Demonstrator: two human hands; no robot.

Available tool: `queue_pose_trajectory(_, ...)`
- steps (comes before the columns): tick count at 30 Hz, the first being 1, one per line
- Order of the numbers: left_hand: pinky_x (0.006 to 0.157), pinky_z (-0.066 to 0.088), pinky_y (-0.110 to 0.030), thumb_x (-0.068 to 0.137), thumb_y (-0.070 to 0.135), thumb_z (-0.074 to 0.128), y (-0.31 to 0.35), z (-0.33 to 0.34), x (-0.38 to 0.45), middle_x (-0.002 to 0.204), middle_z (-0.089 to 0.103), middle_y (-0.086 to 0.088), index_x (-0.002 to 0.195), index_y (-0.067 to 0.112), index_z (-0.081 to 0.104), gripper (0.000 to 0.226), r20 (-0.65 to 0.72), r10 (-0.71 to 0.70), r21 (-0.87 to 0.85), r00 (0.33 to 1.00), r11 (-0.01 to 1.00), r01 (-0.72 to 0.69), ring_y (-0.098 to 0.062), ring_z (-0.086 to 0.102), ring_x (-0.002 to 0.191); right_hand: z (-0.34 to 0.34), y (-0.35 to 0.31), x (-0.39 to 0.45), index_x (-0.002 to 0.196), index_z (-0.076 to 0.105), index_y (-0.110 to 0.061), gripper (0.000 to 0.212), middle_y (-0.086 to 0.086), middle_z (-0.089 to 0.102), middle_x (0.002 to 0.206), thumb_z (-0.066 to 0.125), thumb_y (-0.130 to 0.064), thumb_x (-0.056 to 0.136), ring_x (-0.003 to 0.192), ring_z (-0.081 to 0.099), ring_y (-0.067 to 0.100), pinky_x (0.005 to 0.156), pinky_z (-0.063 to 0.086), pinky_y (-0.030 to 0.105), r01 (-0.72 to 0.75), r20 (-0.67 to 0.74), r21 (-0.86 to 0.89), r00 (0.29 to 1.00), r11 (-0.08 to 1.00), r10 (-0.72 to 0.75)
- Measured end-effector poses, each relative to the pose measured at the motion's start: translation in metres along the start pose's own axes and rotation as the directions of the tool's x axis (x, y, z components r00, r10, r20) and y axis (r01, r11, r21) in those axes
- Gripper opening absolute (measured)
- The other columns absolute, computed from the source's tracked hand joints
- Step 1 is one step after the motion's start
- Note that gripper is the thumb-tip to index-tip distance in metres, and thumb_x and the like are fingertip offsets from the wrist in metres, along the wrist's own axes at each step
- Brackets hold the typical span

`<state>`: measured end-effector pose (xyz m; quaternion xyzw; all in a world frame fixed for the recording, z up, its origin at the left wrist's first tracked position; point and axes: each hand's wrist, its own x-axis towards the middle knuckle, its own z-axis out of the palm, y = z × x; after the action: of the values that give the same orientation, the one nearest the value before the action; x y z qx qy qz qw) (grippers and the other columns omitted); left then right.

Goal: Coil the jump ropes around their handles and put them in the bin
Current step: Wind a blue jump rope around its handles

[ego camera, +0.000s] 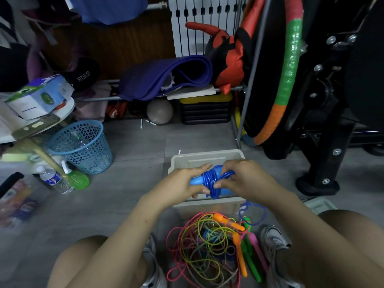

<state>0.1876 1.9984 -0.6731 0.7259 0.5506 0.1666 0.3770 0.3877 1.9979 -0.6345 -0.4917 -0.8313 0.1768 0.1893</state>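
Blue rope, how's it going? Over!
Left hand grips blue handles; right hand pinches blue rope, coiling. Held over bin. Rope pile on the floor waits. Nothing blocking.

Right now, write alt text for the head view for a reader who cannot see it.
Two hands, left hand and right hand, hold a blue jump rope coiled around its handles above a beige bin on a grey floor. A tangle of coloured jump ropes lies between the person's feet, nearer the camera than the bin.
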Motion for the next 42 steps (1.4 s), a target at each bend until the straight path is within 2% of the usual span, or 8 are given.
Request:
queue_pose_trajectory(6, 0.049, 0.043, -0.019, 0.08, 0.041, 0.069, 0.005, 0.008, 0.0, 0.08, 0.071, -0.005, 0.14, 0.048, 0.036, 0.069, 0.032, -0.03, 0.028, 0.999, 0.999, 0.03, -0.013, 0.067, 0.065, 0.005, -0.002, 0.004, 0.071, 0.054, -0.029, 0.022, -0.017, 0.044, 0.055, 0.073, -0.038, 0.078, 0.058, 0.045, 0.001, 0.055, 0.032, 0.014, 0.001, 0.02, 0.11, 1.0, 0.994, -0.003)
queue_pose_trajectory(13, 0.056, 0.047, -0.023, 0.077, 0.047, 0.071, 0.01, 0.001, -0.004, 0.078, 0.072, -0.005, 0.142, 0.041, 0.036, 0.074, 0.036, -0.028, 0.068, 0.999, 0.997, 0.025, -0.012, 0.065, 0.062, 0.008, 0.008, 0.009, 0.079, 0.063, -0.013, 0.028, 0.004, 0.063, 0.071, 0.072, -0.039, 0.077, 0.072, 0.055, 0.02, 0.065, 0.037, 0.031, -0.05, -0.087, 0.117, 0.994, 0.992, 0.06)
queue_pose_trajectory(18, 0.063, 0.045, -0.018, 0.078, 0.041, 0.073, 0.019, 0.002, -0.014, 0.058, 0.061, 0.012, 0.14, 0.036, 0.044, 0.068, 0.073, 0.02, 0.142, 0.997, 0.989, -0.031, 0.001, 0.057, 0.052, 0.01, 0.019, 0.016, 0.074, 0.048, -0.026, 0.038, -0.003, 0.05, 0.059, 0.083, -0.035, 0.064, 0.055, 0.044, 0.011, 0.056, 0.035, 0.031, -0.123, 0.054, 0.266, 0.992, 0.956, 0.112)
queue_pose_trajectory(24, 0.039, 0.036, -0.019, 0.077, 0.024, 0.077, 0.015, -0.002, -0.024, 0.072, 0.066, -0.017, 0.116, 0.056, 0.057, 0.054, 0.201, 0.06, -0.25, 0.978, 0.968, -0.008, -0.026, 0.053, 0.053, 0.007, 0.025, 0.015, 0.073, 0.054, -0.018, 0.024, -0.006, 0.051, 0.068, 0.078, -0.011, 0.072, 0.061, 0.047, 0.001, 0.06, 0.039, 0.015, -0.13, 0.26, 0.677, 0.963, 0.724, -0.07)
queue_pose_trajectory(29, 0.035, 0.029, -0.018, 0.081, 0.009, 0.072, 0.015, -0.01, -0.032, 0.063, 0.061, -0.013, 0.118, 0.046, 0.056, 0.054, 0.264, 0.107, -0.41, 0.958, 0.912, 0.011, -0.011, 0.044, 0.036, 0.011, 0.023, 0.01, 0.064, 0.06, -0.017, 0.015, -0.003, 0.057, 0.059, 0.075, -0.013, 0.065, 0.051, 0.052, 0.007, 0.049, 0.044, 0.016, -0.378, 0.42, 0.869, 0.904, 0.32, -0.075)
queue_pose_trajectory(32, 0.035, 0.03, -0.017, 0.077, 0.013, 0.074, 0.011, -0.009, -0.033, 0.062, 0.062, -0.01, 0.119, 0.04, 0.058, 0.053, 0.261, 0.116, -0.469, 0.958, 0.883, 0.021, -0.01, 0.044, 0.035, 0.012, 0.019, 0.007, 0.066, 0.058, -0.014, 0.014, -0.002, 0.058, 0.057, 0.07, -0.009, 0.071, 0.048, 0.052, 0.008, 0.046, 0.043, 0.017, -0.427, 0.452, 0.866, 0.891, 0.26, -0.043)
queue_pose_trajectory(38, 0.036, 0.03, -0.018, 0.061, 0.029, 0.075, 0.004, -0.013, -0.035, 0.058, 0.063, -0.01, 0.121, 0.03, 0.058, 0.062, 0.2, 0.115, -0.594, 0.973, 0.804, 0.027, -0.012, 0.042, 0.034, 0.006, 0.013, 0.005, 0.074, 0.066, -0.021, 0.019, -0.003, 0.064, 0.066, 0.066, -0.04, 0.072, 0.06, 0.055, 0.012, 0.054, 0.04, 0.023, -0.411, 0.422, 0.836, 0.905, 0.364, 0.053)
queue_pose_trajectory(42, 0.038, 0.028, -0.017, 0.062, 0.031, 0.074, 0.0, -0.017, -0.034, 0.058, 0.061, -0.012, 0.12, 0.033, 0.059, 0.06, 0.079, 0.051, -0.637, 0.996, 0.771, 0.011, -0.015, 0.042, 0.035, 0.008, 0.013, 0.005, 0.112, 0.067, -0.029, 0.066, 0.021, 0.062, 0.111, 0.055, -0.077, 0.069, 0.087, 0.045, 0.023, 0.065, 0.03, 0.03, -0.309, 0.349, 0.852, 0.937, 0.422, -0.018)
